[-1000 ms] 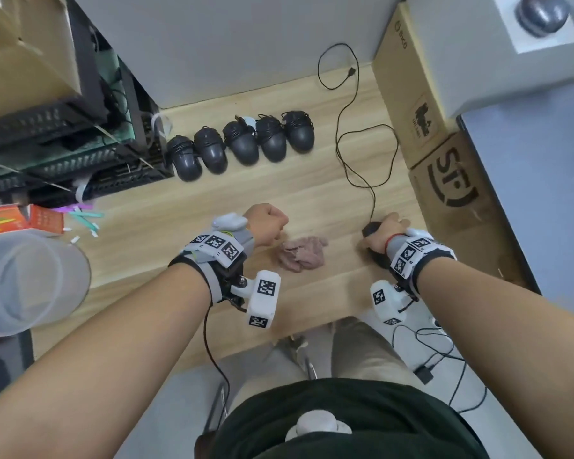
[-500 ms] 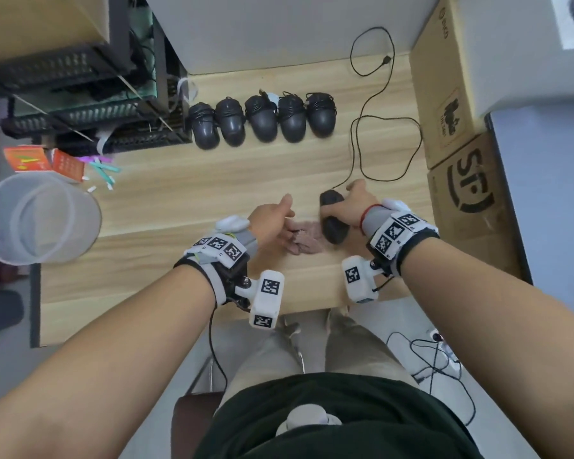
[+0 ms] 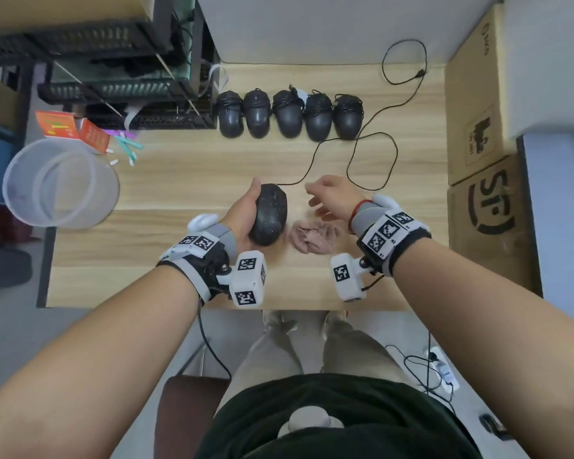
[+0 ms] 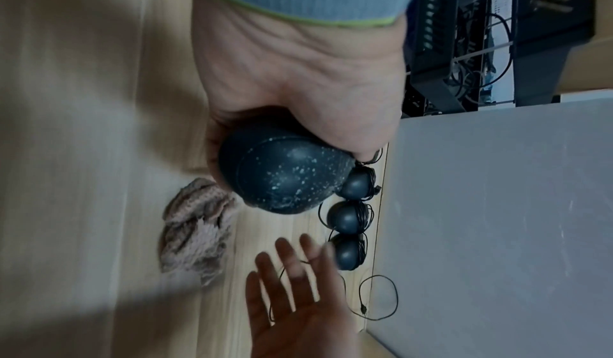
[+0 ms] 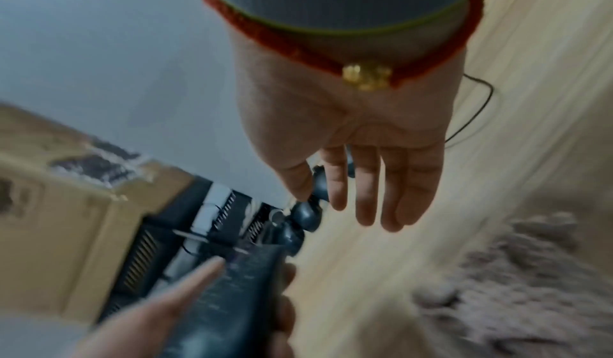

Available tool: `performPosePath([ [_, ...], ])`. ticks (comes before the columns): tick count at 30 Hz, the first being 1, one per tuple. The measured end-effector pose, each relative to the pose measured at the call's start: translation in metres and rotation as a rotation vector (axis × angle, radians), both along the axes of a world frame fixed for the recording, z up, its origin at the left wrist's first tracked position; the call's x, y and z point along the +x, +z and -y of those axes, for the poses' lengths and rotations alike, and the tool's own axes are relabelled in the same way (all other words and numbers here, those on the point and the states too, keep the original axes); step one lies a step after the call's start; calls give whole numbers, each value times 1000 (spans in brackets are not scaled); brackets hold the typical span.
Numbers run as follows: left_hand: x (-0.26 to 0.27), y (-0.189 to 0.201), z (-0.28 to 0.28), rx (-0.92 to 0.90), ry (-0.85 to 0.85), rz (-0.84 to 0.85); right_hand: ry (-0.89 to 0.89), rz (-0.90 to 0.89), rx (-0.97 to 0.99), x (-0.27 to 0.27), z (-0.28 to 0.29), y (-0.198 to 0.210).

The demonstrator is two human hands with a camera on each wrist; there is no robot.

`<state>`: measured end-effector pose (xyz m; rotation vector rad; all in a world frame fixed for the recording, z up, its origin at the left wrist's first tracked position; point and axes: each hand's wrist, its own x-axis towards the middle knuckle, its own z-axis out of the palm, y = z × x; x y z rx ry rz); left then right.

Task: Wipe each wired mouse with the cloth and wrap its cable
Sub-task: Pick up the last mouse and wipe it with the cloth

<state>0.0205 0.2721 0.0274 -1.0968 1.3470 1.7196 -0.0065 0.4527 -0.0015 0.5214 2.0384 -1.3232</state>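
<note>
Five wrapped black mice (image 3: pixel 289 115) are lining the pale wooden tabletop (image 3: pixel 179 193) while the left hand (image 3: pixel 242 217) is gripping a dusty black mouse (image 3: pixel 269 215) beside the right hand (image 3: pixel 337 202), hovering spread over a crumpled pinkish cloth (image 3: pixel 312 235).

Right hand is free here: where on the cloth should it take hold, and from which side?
Probably the raised folds on top of the cloth, pinched from above. It lies crumpled on the table, nothing on it, beside the mouse held in the left hand, and the open right hand hovers just beyond it.

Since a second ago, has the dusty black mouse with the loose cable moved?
Yes. The dusty black mouse has gone from right of the pink cloth to its left, now in the left hand.
</note>
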Motion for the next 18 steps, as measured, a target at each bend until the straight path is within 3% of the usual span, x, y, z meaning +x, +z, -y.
performPosePath([
  [5,3,-12,15,-77,78,-15,471,36,304,22,-1,-53],
  [8,5,-17,20,-59,126,-14,636,100,523,35,3,-79],
  [10,7,-17,21,-42,127,-23,548,126,548,37,-1,-84],
  [13,4,-4,18,-17,71,-59,346,76,428,32,-18,-67],
  [18,-10,26,2,16,-36,-153,63,-111,63,4,-31,9],
])
